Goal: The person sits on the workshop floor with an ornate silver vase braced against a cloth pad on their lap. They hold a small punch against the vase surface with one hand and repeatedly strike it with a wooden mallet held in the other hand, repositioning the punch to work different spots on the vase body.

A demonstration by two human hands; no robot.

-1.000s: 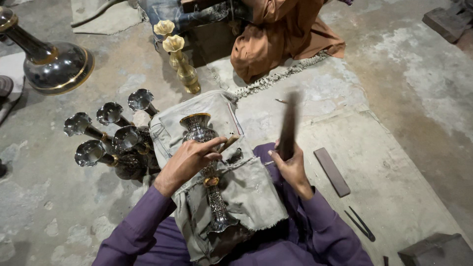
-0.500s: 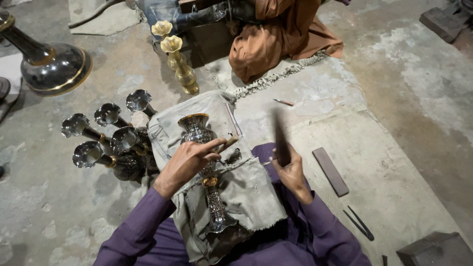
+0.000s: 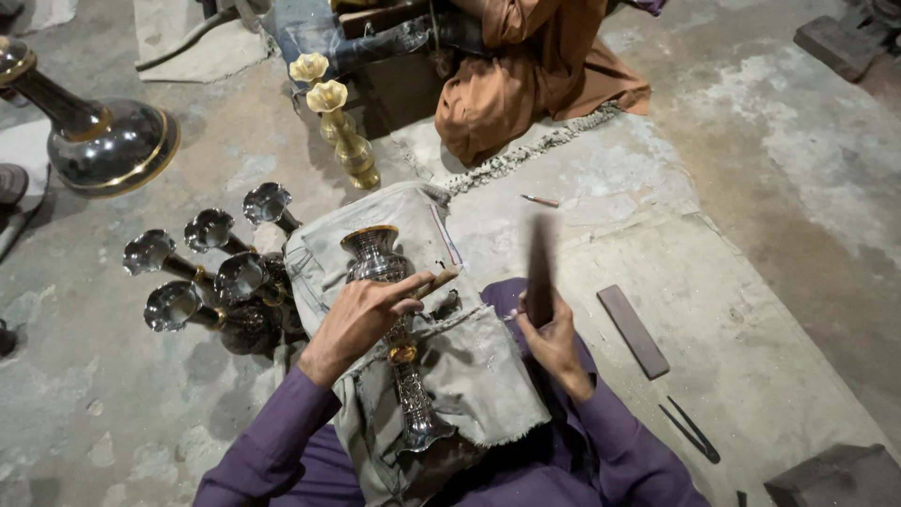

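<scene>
The engraved metal vase [image 3: 394,338] lies on a grey cloth [image 3: 469,366] across the lap. The left hand [image 3: 361,319] pinches a small chisel [image 3: 434,282] against its neck; at three o'clock, the right hand [image 3: 554,338] clasps a raised dark mallet [image 3: 540,268]. Much of the body looks patterned; how much remains is unclear.

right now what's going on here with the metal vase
A person sits on the floor with a silver engraved vase lying on grey cloth over their lap. The left hand rests on the vase, holding a small chisel-like tool against it. The right hand holds a dark bar raised upright. Similar vases lie alongside.
</scene>
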